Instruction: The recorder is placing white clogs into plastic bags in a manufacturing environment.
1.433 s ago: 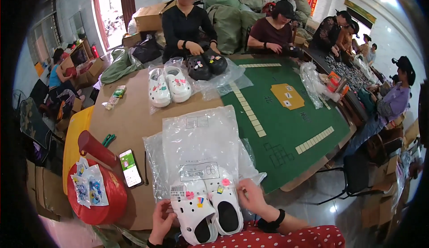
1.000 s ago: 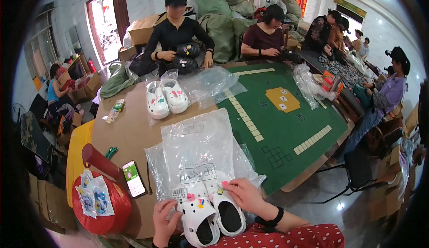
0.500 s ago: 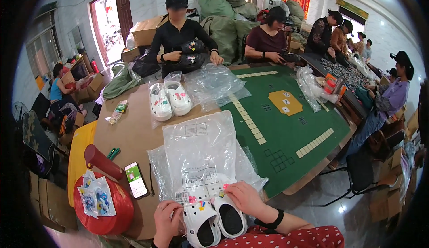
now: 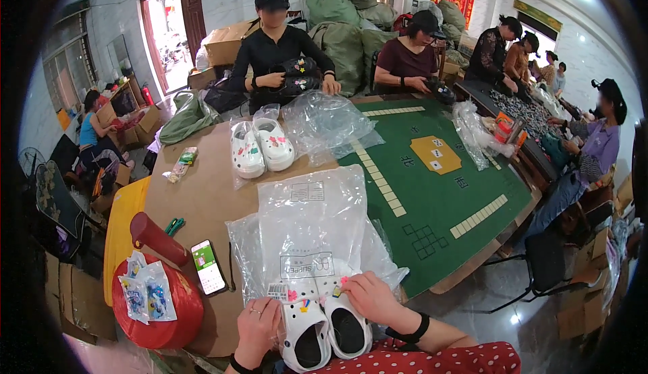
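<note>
The clogs (image 4: 295, 321) are white with black insides, their charms (image 4: 292, 295) show pink and yellow, and the plastic bag (image 4: 310, 222) is clear with black print. The cloth (image 4: 455, 358) is red with white dots. The table board (image 4: 202, 202) is brown, while the game mat (image 4: 428, 195) is green with cream bars.

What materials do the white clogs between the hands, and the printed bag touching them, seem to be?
White clogs: probably moulded foam or rubber, smooth and fairly matte, judging by the rounded, holed uppers. Printed bag: likely thin plastic film, glossy, since it is translucent, wrinkled and catches light.
</note>
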Tool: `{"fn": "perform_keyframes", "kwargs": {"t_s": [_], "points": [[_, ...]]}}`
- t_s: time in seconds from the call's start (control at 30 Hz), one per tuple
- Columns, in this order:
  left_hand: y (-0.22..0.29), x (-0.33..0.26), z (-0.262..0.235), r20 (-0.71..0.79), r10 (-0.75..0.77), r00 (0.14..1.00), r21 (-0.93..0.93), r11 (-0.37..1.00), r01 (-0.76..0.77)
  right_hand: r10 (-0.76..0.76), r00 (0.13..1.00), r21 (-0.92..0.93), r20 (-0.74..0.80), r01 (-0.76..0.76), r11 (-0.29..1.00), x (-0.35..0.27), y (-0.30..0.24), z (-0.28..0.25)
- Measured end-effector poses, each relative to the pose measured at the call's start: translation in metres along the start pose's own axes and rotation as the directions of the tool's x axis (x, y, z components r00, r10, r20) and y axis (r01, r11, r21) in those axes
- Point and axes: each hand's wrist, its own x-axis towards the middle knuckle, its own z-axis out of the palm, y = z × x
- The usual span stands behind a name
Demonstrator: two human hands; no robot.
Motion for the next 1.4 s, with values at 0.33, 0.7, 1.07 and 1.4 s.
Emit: {"fn": "perform_keyframes", "kwargs": {"t_s": [0.33,0.7,1.07,1.4], "points": [[0.001,0.0,0.007,0.001,-0.003,1.0,-0.051,0.999,0.003,0.126,0.987,0.161,0.1,-0.141,0.977,-0.006,0.001,0.006],[-0.011,-0.016,0.011,0.138,-0.142,0.98,-0.423,0.886,0.188,-0.015,0.949,0.363,0.314,-0.106,0.926,0.003,-0.001,-0.02],[-0.014,0.01,0.0,0.291,-0.114,0.95,-0.398,0.889,0.229,0.121,0.82,0.323,0.559,-0.35,0.879,0.037,-0.003,-0.033],[-0.004,-0.012,0.014,-0.033,-0.003,0.999,-0.301,0.954,-0.008,0.15,0.979,0.227,0.138,-0.178,0.958,-0.002,-0.023,-0.002]]}}
